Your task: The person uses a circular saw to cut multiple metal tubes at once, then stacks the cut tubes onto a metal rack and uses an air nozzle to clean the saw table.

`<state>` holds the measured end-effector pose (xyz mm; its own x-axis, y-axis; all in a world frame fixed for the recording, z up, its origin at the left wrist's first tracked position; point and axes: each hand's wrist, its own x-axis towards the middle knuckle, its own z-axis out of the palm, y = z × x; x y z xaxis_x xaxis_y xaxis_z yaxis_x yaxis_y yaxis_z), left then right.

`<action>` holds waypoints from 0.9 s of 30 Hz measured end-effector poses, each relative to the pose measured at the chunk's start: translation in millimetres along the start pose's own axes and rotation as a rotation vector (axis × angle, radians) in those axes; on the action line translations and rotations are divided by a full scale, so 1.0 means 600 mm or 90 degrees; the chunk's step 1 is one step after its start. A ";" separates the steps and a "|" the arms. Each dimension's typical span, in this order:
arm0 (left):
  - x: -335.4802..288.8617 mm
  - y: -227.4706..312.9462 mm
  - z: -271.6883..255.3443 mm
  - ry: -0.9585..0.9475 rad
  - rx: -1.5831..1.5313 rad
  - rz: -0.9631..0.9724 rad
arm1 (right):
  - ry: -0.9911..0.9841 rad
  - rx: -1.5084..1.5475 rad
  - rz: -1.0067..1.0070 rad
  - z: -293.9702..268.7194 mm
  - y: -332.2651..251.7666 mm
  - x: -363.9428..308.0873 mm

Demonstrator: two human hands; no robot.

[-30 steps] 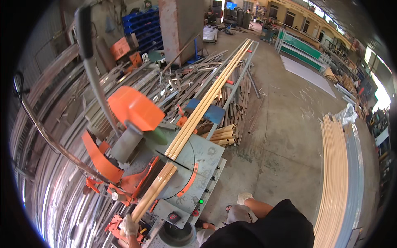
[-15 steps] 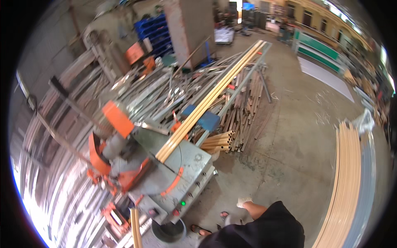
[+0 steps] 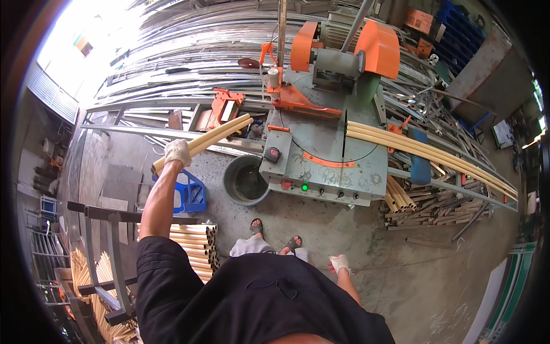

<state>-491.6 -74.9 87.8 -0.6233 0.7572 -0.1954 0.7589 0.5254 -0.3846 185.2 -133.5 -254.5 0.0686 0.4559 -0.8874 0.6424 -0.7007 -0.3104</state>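
Observation:
My left hand [image 3: 177,152], in a white glove, is closed around short pale-yellow tubes [image 3: 215,135]. They slant upward to the right, their far ends near an orange clamp [image 3: 224,108] beside the saw table. My right hand [image 3: 339,263], also gloved, hangs low by my side over the floor, fingers loosely apart and holding nothing. In front of me stands a grey cut-off saw [image 3: 321,143] with orange guards and a lit green button. Long yellow tubes [image 3: 424,150] lie side by side on its right, their near ends at the table slot.
A dark round tub [image 3: 234,186] stands below the saw's left corner. Beside it are a blue plastic stool [image 3: 192,195] and a stack of cut yellow tubes [image 3: 195,243]. A metal frame [image 3: 109,252] stands at left. Metal lengths [image 3: 189,80] pile up behind the saw.
My view has swung left, so the saw now faces me squarely. Both hands have come into sight, the left one gripping the short tubes. The long tubes still rest on the saw.

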 end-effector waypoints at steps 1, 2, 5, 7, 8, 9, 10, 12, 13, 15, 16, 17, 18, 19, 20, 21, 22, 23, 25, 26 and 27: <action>-0.002 -0.002 0.001 -0.003 -0.001 -0.006 | 0.022 0.017 -0.010 0.000 0.001 -0.001; 0.002 0.003 -0.004 0.041 0.029 0.008 | 0.024 0.016 -0.009 -0.006 0.014 0.012; 0.015 0.020 -0.033 0.099 0.105 0.048 | 0.001 0.044 0.018 -0.019 0.040 0.036; 0.007 0.035 -0.061 0.109 0.147 0.063 | -0.021 0.004 0.042 -0.030 0.031 0.035; 0.013 0.030 -0.047 0.108 0.146 0.053 | -0.023 -0.003 0.036 -0.034 0.023 0.035; 0.022 0.027 -0.021 0.119 0.144 0.055 | -0.030 -0.008 0.049 -0.037 0.015 0.035; 0.020 0.027 -0.014 0.130 0.144 0.061 | -0.037 -0.010 0.065 -0.038 0.010 0.034; 0.003 0.004 0.002 0.134 0.132 0.042 | -0.020 -0.020 0.032 -0.038 -0.009 0.036; -0.012 -0.004 0.009 0.140 0.119 0.033 | 0.002 -0.021 0.004 -0.038 -0.019 0.037; -0.081 -0.023 0.005 0.136 0.066 -0.003 | 0.007 -0.007 -0.022 -0.042 -0.040 0.038; -0.126 -0.061 0.026 0.135 0.014 0.006 | 0.005 0.006 -0.045 -0.043 -0.042 0.034; -0.171 -0.084 0.043 0.135 -0.039 0.016 | 0.000 -0.009 -0.045 -0.046 -0.042 0.037; -0.221 -0.093 0.040 0.120 -0.068 0.000 | -0.018 0.014 -0.047 -0.050 -0.038 0.054; -0.268 -0.098 0.049 0.102 -0.099 -0.015 | -0.035 0.037 -0.046 -0.054 -0.028 0.068; -0.310 -0.117 0.078 0.073 -0.104 -0.053 | -0.043 0.023 -0.046 -0.051 -0.027 0.073; -0.347 -0.138 0.109 0.044 -0.109 -0.088 | -0.068 -0.001 -0.018 -0.048 -0.025 0.076; -0.377 -0.145 0.130 0.021 -0.110 -0.111 | -0.089 -0.024 0.012 -0.049 -0.024 0.075; -0.397 -0.143 0.143 0.004 -0.116 -0.137 | -0.087 -0.036 0.008 -0.052 -0.032 0.070; -0.395 -0.126 0.199 -0.173 -0.102 -0.173 | -0.073 -0.211 0.018 -0.048 -0.050 0.047; -0.378 -0.100 0.216 -0.216 -0.143 -0.200 | -0.085 -0.230 0.025 -0.057 -0.063 0.046; -0.358 -0.077 0.257 -0.248 -0.144 -0.241 | -0.084 -0.239 0.019 -0.057 -0.076 0.047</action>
<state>-421.5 -321.7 8.5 -0.8499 0.3238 -0.4158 0.4640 0.8338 -0.2991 184.2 -69.7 -253.7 0.0084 0.3463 -0.9381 0.8777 -0.4520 -0.1591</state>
